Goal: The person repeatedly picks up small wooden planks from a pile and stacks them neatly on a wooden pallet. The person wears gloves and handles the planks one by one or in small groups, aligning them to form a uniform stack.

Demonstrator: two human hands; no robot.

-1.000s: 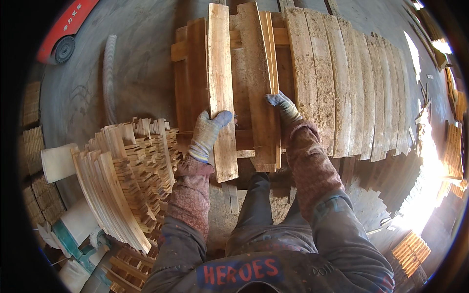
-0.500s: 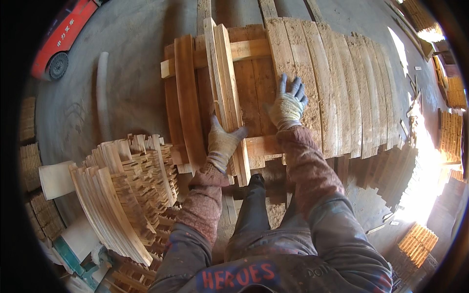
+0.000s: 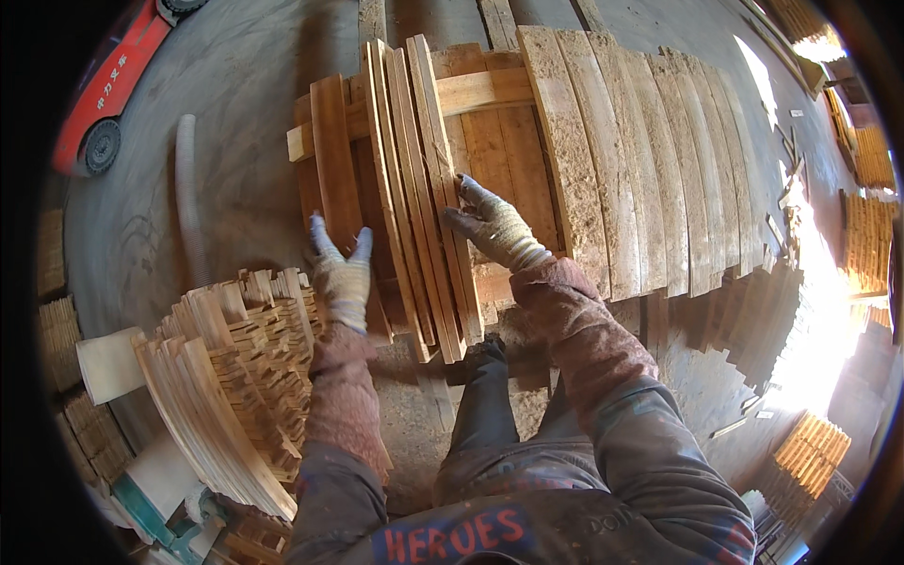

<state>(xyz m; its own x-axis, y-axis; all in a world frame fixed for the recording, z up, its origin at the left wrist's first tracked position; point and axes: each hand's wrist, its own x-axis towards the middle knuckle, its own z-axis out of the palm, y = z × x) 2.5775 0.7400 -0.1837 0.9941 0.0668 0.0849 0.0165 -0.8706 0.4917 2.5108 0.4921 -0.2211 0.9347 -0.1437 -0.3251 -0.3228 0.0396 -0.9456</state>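
Resting flat on a bundle of thin pale wooden slats standing on edge (image 3: 419,188), the right hand (image 3: 490,226) in its grey knit work glove has fingers spread and closed on nothing, fingertips touching the rightmost slat. That bundle stands on a low wooden pallet of brown boards (image 3: 499,160), left of centre, running from near to far. Just left of the bundle, the left hand (image 3: 341,273), also in a grey glove, hangs open with fingers apart above a single flat brown board (image 3: 335,155), gripping nothing. To the right on the pallet lies a row of broad rough pale planks (image 3: 650,160), side by side and reaching the pallet's right edge. At near left a fanned stack of short curved pale slats (image 3: 226,377) crowds close beside the left forearm, with a white rectangular block (image 3: 108,363) at its left. On the far left stands a red vehicle with a black wheel (image 3: 104,104), bearing a white label strip on its side; a grey hose or pipe (image 3: 188,207) lies on the grey concrete floor (image 3: 235,85) between it and the pallet. Along the right rim stand stacks of small pale wood pieces (image 3: 866,226), with a glaring sunlit patch beneath. Open floor lies between the pallet's left edge and the vehicle.
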